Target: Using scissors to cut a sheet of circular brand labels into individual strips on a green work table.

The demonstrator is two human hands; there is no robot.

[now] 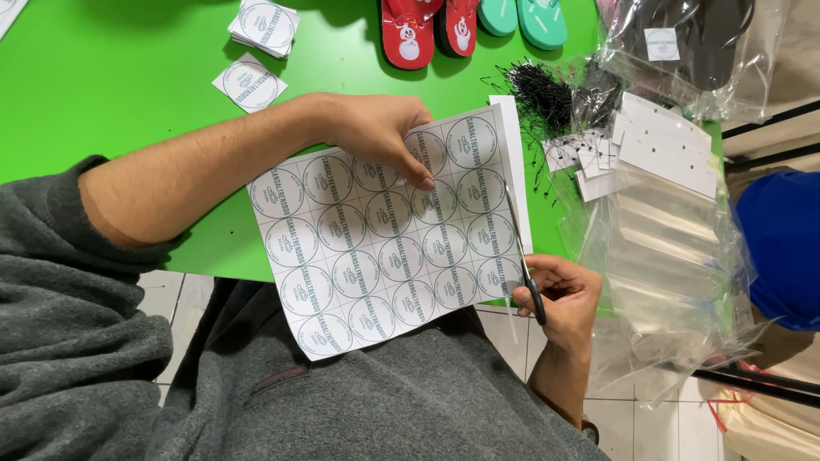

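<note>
My left hand pinches the top of a white paper sheet printed with rows of round labels, holding it over the edge of the green table. My right hand grips black-handled scissors whose blades run up along the sheet's right side, where a narrow white strip is being parted from the sheet.
Cut square labels and a small stack of them lie on the table. Red sandals and teal sandals sit at the far edge. Black plastic ties, white cards and clear bags are on the right.
</note>
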